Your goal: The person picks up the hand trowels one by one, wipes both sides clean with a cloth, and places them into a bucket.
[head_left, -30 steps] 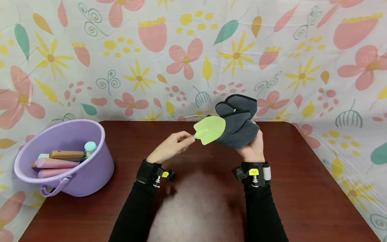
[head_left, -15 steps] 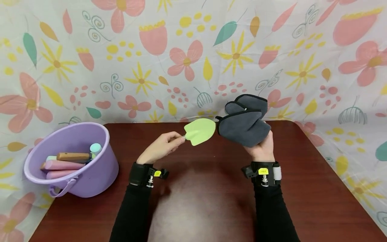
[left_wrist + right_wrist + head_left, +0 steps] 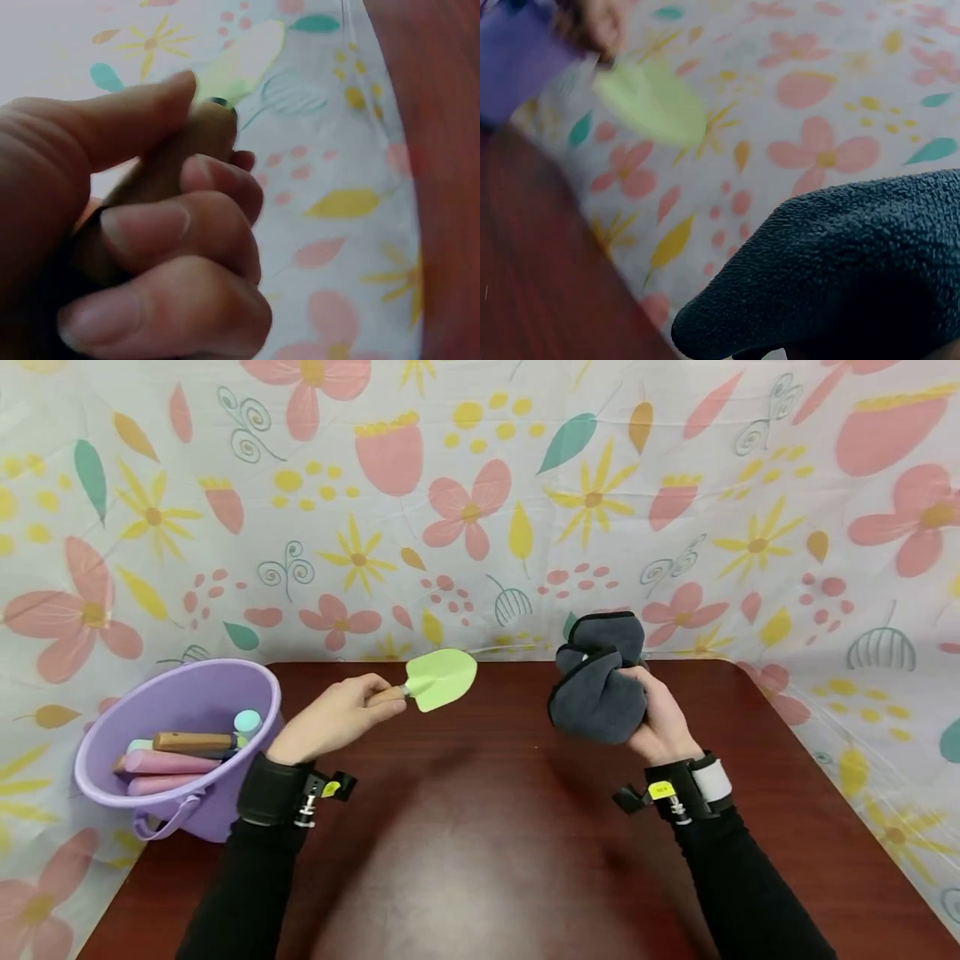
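My left hand [image 3: 333, 717] grips the wooden handle [image 3: 386, 696] of a small trowel with a light green blade [image 3: 442, 679]. In the left wrist view its fingers curl round the handle [image 3: 210, 131]. The trowel is in the air, blade pointing right. To the right, my right hand [image 3: 663, 714] holds a bunched pair of dark grey, fuzzy cloth mitts [image 3: 600, 697] with black edging, thumb on top. The right wrist view shows the grey cloth [image 3: 840, 255] up close; it hides most of that hand's fingers. A gap separates the trowel and the mitts.
A purple bucket [image 3: 258, 689] stands at the left of the brown table [image 3: 465, 827]. Inside it lie pink-handled pieces [image 3: 168, 762], a wooden-handled tool [image 3: 193, 742] and a light-blue-capped item [image 3: 247, 722]. A flower-patterned cloth [image 3: 480, 593] hangs behind.
My left hand has moved left with the trowel, away from the mitts, baring more of its handle. The right hand went slightly right, then turned, and the mitts are more bunched and lower.
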Tool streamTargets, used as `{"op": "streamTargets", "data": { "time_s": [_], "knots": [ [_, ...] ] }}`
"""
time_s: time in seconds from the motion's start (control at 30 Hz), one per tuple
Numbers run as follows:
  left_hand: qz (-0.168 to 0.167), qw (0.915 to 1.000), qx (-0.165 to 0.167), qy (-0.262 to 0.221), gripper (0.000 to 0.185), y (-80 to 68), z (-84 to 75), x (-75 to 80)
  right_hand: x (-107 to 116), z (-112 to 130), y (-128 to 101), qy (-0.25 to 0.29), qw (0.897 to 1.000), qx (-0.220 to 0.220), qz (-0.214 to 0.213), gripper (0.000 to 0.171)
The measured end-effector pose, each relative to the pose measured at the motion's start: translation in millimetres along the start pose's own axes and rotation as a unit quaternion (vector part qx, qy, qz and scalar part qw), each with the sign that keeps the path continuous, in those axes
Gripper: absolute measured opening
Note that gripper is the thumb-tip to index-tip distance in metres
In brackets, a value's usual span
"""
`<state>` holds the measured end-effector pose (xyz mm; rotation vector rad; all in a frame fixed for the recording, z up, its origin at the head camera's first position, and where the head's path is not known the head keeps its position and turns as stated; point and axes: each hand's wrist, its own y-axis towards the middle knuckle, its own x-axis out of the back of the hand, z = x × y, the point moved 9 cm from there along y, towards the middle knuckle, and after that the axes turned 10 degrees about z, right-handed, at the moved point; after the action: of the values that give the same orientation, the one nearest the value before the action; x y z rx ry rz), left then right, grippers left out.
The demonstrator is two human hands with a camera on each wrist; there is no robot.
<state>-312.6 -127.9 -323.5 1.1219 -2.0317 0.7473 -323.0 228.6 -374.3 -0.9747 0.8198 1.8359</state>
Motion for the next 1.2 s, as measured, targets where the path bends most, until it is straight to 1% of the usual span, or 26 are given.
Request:
{"op": "streamTargets", "data": {
  "time_s": [0.1,0.17,0.23,0.33,0.43,0.5,0.6,0.67,0.7,0.73,0.8,0.87,0.93,0.97,1.07,1.2],
  "knots": [
    [-0.013,0.9989,0.012,0.043,0.047,-19.4,-5.4,18.3,6.3,4.1,-5.4,-0.065,0.997,-0.027,-0.011,0.075],
    [-0.023,0.9975,0.021,0.063,0.048,-33.1,-7.8,30.8,11.3,8.3,-8.5,-0.102,0.994,-0.031,-0.024,0.072],
    [-0.03,0.996,0.031,0.078,0.051,-46.8,-9.0,42.8,15.5,12.3,-9.5,-0.145,0.988,-0.03,-0.033,0.068],
    [-0.031,0.9943,0.051,0.088,0.054,-66.1,-6.7,59.0,21.4,16.4,-10.6,-0.198,0.979,-0.031,-0.05,0.064],
    [-0.027,0.9935,0.075,0.082,0.056,-82.7,0.9,74.3,25.2,17.3,-12.6,-0.239,0.969,-0.037,-0.058,0.064],
    [-0.028,0.9918,0.087,0.088,0.057,-92.5,7.6,84.8,27.6,17.3,-13.9,-0.254,0.964,-0.039,-0.06,0.063],
    [-0.025,0.9884,0.11,0.102,0.06,-107.3,22.2,99.4,30.6,17.2,-15.5,-0.276,0.959,-0.032,-0.064,0.059],
    [-0.021,0.9851,0.128,0.113,0.063,-117.5,32.1,107.4,33.3,16.8,-15.6,-0.298,0.952,-0.025,-0.068,0.055],
    [-0.019,0.9832,0.137,0.119,0.063,-122.2,37.5,111.1,34.4,16.5,-15.6,-0.313,0.947,-0.023,-0.071,0.053],
    [-0.016,0.9811,0.146,0.126,0.064,-126.8,42.9,114.4,35.9,16.4,-15.6,-0.335,0.939,-0.021,-0.077,0.052],
    [-0.011,0.9761,0.162,0.145,0.064,-135.9,52.4,120.7,38.8,16.2,-15.9,-0.393,0.915,-0.022,-0.086,0.05],
    [-0.01,0.9716,0.169,0.165,0.064,-143.8,59.9,126.5,41.5,16.6,-16.6,-0.457,0.884,-0.025,-0.099,0.05],
    [-0.007,0.9683,0.175,0.178,0.064,-150.5,67.1,131.2,44.2,18.2,-17.6,-0.52,0.846,-0.021,-0.112,0.051],
    [-0.006,0.9677,0.177,0.179,0.064,-153.4,70.9,133.1,45.3,19.0,-18.2,-0.545,0.83,-0.018,-0.116,0.051],
    [-0.012,0.9683,0.186,0.166,0.065,-160.3,84.0,136.9,47.3,20.2,-19.4,-0.602,0.79,-0.005,-0.119,0.052],
    [-0.024,0.967,0.198,0.159,0.066,-166.0,103.4,140.4,47.1,18.6,-21.2,-0.669,0.736,0.002,-0.102,0.052]
  ]
}}
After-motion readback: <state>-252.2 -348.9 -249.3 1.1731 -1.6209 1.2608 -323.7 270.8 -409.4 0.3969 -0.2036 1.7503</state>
